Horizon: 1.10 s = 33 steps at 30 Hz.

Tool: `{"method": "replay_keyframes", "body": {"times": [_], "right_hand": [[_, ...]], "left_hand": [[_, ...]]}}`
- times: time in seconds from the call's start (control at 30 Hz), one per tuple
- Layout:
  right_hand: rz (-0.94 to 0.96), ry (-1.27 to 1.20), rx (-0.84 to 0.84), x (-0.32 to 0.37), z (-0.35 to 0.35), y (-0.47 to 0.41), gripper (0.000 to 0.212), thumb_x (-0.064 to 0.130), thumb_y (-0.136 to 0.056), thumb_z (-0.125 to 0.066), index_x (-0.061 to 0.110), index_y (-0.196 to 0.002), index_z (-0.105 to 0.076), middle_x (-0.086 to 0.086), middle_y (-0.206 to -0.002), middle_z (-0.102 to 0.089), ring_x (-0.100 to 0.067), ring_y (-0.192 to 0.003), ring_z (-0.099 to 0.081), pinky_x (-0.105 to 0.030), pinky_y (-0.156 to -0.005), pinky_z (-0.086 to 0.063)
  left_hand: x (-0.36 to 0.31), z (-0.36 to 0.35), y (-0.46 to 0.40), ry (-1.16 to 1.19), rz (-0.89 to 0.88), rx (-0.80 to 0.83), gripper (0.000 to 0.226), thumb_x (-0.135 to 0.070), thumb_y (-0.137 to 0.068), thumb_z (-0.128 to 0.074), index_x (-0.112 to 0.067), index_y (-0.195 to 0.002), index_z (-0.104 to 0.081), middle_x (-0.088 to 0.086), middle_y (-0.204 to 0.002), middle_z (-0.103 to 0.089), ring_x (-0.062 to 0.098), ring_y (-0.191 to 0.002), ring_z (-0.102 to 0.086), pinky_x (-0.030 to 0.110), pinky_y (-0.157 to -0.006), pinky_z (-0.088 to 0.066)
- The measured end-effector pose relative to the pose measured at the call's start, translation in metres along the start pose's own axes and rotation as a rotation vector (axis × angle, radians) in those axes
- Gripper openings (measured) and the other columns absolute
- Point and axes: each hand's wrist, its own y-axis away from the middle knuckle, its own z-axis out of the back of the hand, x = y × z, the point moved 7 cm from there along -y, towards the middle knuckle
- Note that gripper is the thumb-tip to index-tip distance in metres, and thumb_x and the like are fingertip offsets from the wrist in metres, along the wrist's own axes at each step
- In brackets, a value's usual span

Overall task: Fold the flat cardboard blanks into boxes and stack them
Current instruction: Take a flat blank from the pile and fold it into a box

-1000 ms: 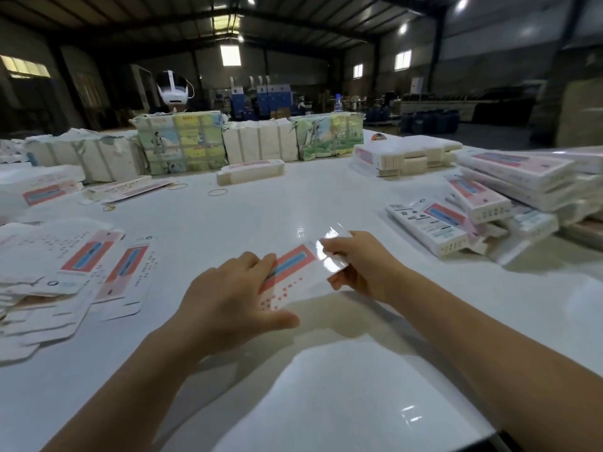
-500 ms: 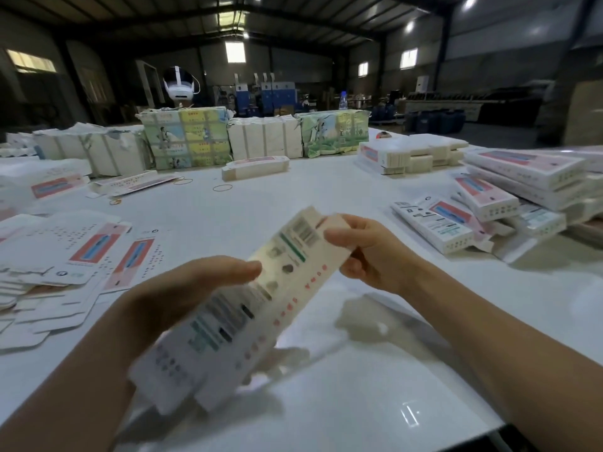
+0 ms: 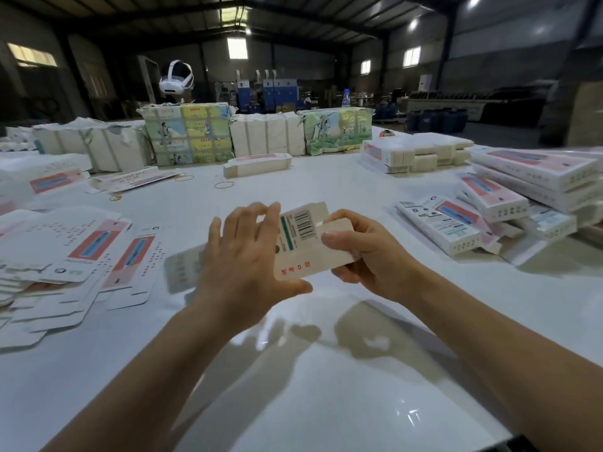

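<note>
Two hands hold one cardboard blank above the white table, lifted clear of the surface. The left hand lies across the near side of the blank, fingers spread and slightly curled, thumb under its lower edge. The right hand pinches the blank's end flap between thumb and fingers; the flap is bent toward the person. The printed face with a barcode and a green stripe shows between the two hands. The part of the blank behind the left hand is blurred; its shape there cannot be told.

To the left, near the table edge, loose flat blanks lie fanned and overlapping, red-and-blue panels facing up. To the right, folded boxes are piled unevenly, some leaning on each other, one long box lying lowest and nearest the hands.

Farther out: a short bundle of blanks at table centre, rubber bands scattered just before it. A squared stack of white blanks sits at far right. Along the far edge, wrapped bundles stand in a row, two with coloured illustrated wrapping, the rest plain. A white headset stands behind the row. A clear bottle is behind the right illustrated bundle.
</note>
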Motion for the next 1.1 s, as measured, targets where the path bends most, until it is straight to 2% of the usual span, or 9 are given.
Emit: {"method": "replay_keyframes", "body": {"times": [0.1, 0.17, 0.27, 0.37, 0.63, 0.77, 0.83, 0.97, 1.1], "right_hand": [[-0.002, 0.026, 0.061, 0.001, -0.005, 0.001, 0.008, 0.021, -0.082, -0.060, 0.023, -0.075, -0.064, -0.011, -0.080, -0.066, -0.025, -0.058, -0.041, -0.020, -0.040, -0.034], [-0.038, 0.053, 0.095, -0.002, -0.008, 0.001, 0.014, 0.029, -0.083, -0.058, 0.020, -0.085, -0.068, -0.008, -0.077, -0.065, -0.022, -0.058, -0.044, -0.019, -0.040, -0.034], [-0.082, 0.009, 0.153, -0.005, -0.011, 0.002, 0.023, 0.033, -0.083, -0.056, 0.020, -0.090, -0.074, -0.007, -0.077, -0.066, -0.016, -0.054, -0.050, -0.018, -0.041, -0.037], [-0.063, -0.024, 0.161, -0.003, -0.009, 0.004, 0.023, 0.025, -0.083, -0.055, 0.018, -0.088, -0.076, -0.006, -0.077, -0.069, -0.017, -0.058, -0.055, -0.018, -0.040, -0.039], [0.124, 0.405, -0.102, 0.016, 0.008, 0.005, 0.021, -0.001, -0.091, -0.055, 0.011, -0.091, -0.072, -0.004, -0.070, -0.072, -0.016, -0.046, -0.059, -0.023, -0.038, -0.048], [0.071, 0.419, -0.161, 0.016, 0.016, 0.006, 0.018, 0.000, -0.091, -0.053, -0.003, -0.093, -0.071, -0.014, -0.068, -0.068, -0.017, -0.039, -0.054, -0.025, -0.037, -0.047], [0.040, 0.403, -0.174, 0.015, 0.019, 0.006, 0.021, 0.001, -0.092, -0.052, -0.011, -0.096, -0.069, -0.010, -0.065, -0.068, -0.016, -0.038, -0.052, -0.024, -0.036, -0.046], [0.012, 0.448, -0.189, 0.013, 0.018, 0.006, 0.023, 0.004, -0.093, -0.053, -0.013, -0.097, -0.067, -0.006, -0.071, -0.070, -0.016, -0.039, -0.050, -0.023, -0.036, -0.044], [0.020, 0.441, -0.211, 0.014, 0.017, 0.006, 0.021, 0.007, -0.093, -0.053, -0.007, -0.097, -0.069, -0.008, -0.077, -0.071, -0.018, -0.046, -0.055, -0.025, -0.039, -0.046]], "left_hand": [[-0.003, 0.009, 0.001, 0.122, -0.070, -0.082, 0.096, -0.060, -0.063, -0.073, -0.009, -0.137, -0.039, 0.009, -0.118, -0.052, 0.021, -0.097, -0.044, 0.046, -0.095, -0.039], [-0.008, 0.013, 0.002, 0.137, -0.114, -0.102, 0.090, -0.051, -0.060, -0.079, -0.005, -0.129, -0.047, 0.009, -0.105, -0.057, 0.016, -0.085, -0.042, 0.038, -0.078, -0.045], [-0.014, 0.019, 0.003, 0.167, -0.149, -0.119, 0.082, -0.047, -0.060, -0.077, -0.003, -0.124, -0.050, 0.009, -0.102, -0.058, 0.020, -0.082, -0.049, 0.032, -0.069, -0.045], [-0.017, 0.023, 0.005, 0.193, -0.175, -0.137, 0.077, -0.046, -0.061, -0.072, -0.003, -0.122, -0.051, 0.009, -0.103, -0.059, 0.022, -0.081, -0.054, 0.030, -0.063, -0.049], [-0.019, 0.021, 0.003, -0.084, -0.201, -0.163, 0.082, -0.041, -0.052, -0.085, 0.003, -0.115, -0.058, 0.014, -0.099, -0.067, 0.031, -0.076, -0.063, 0.035, -0.064, -0.051], [-0.024, 0.023, 0.001, -0.140, -0.208, -0.193, 0.059, -0.029, -0.055, -0.084, -0.002, -0.104, -0.065, 0.011, -0.083, -0.068, 0.029, -0.064, -0.062, 0.030, -0.055, -0.048], [-0.026, 0.022, 0.001, -0.141, -0.206, -0.193, 0.052, -0.026, -0.056, -0.084, -0.004, -0.100, -0.066, 0.008, -0.077, -0.068, 0.029, -0.058, -0.060, 0.029, -0.051, -0.045], [-0.019, 0.016, 0.005, -0.106, -0.201, -0.135, 0.067, -0.037, -0.051, -0.090, -0.005, -0.105, -0.064, 0.008, -0.081, -0.067, 0.028, -0.059, -0.061, 0.032, -0.049, -0.047], [-0.012, 0.016, 0.005, -0.123, -0.184, -0.141, 0.068, -0.032, -0.049, -0.092, -0.004, -0.104, -0.064, 0.009, -0.084, -0.068, 0.028, -0.062, -0.062, 0.032, -0.052, -0.049]]}}
